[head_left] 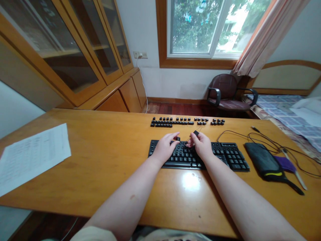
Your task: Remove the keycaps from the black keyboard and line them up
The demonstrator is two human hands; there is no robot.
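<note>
A black keyboard (232,156) lies on the desk under both my hands, many of its keys in place along the lower rows. My left hand (166,147) is above its upper left part, with a small black keycap (178,138) between thumb and forefinger. My right hand (202,145) grips a wire keycap puller by its black handle (196,133); thin wires stick out at both ends, the lower ones close to the keyboard's top rows. Behind the keyboard, loose black keycaps (173,122) are laid out in rows. My right fingers partly hide the puller.
Right of the keyboard lie a dark pouch (262,160) with a strap, a purple item (285,164), a pale slim stick (301,180) and a coiled black cable (271,142). Printed papers (37,154) rest at the left of the wooden desk (100,167). An armchair (225,90) stands beyond.
</note>
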